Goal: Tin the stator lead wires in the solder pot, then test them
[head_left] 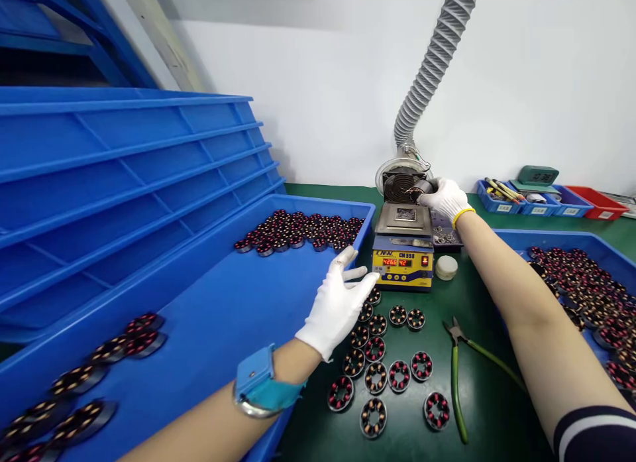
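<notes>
My left hand (338, 303), in a white glove with a blue wrist strap, hovers open over the right edge of a large blue tray (209, 329), just left of several wound stator rings (382, 362) lying on the green mat. My right hand (444, 198), also gloved, is closed on a small dark stator (421, 187) held at the round fan (397, 183) behind the solder pot (403, 250). The pot's red display is lit.
Stators lie piled at the tray's far end (298, 230) and near corner (84, 382). Stacked blue trays (124, 177) stand at left. Another blue tray of stators (586, 283) sits right. Green-handled cutters (460, 369), a white round tin (446, 267), small parts bins (541, 200), a grey extraction hose (432, 64).
</notes>
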Demonstrator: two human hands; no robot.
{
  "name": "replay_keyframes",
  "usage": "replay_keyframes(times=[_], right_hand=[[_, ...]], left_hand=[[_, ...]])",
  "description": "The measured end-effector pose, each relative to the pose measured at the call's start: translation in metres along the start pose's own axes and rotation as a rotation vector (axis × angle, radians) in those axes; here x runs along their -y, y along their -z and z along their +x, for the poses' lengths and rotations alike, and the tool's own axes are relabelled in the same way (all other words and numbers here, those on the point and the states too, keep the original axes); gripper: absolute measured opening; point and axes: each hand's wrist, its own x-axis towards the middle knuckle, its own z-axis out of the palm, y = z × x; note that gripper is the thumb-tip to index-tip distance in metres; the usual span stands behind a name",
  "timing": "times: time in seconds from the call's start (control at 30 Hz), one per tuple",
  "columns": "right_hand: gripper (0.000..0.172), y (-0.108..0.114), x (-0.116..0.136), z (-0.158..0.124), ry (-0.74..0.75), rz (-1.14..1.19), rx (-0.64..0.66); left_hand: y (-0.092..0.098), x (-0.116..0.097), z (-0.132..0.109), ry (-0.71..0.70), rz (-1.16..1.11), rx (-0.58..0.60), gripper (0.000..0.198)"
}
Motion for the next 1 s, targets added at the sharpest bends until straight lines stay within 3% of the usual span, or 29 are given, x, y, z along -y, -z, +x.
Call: replay_keyframes(times=[0.13,0.5,1.0], right_hand=[[0.051,-0.011,-0.011,0.005,-0.018,0.045,-0.027],[0.05,-0.028,-0.026,0.012,-0.089,0.109,0.026],[0.041,-0.025,-0.024,0.009,-0.13,0.181,0.061]], left_hand=[[0.001,0.0,-0.001,-0.008,0.032,0.029,0.069],[0.004,0.007,0.001,-0.03,0.07,0.074,0.071],[0.004,0.006,0.001,-0.019,0.056,0.088,0.074]])
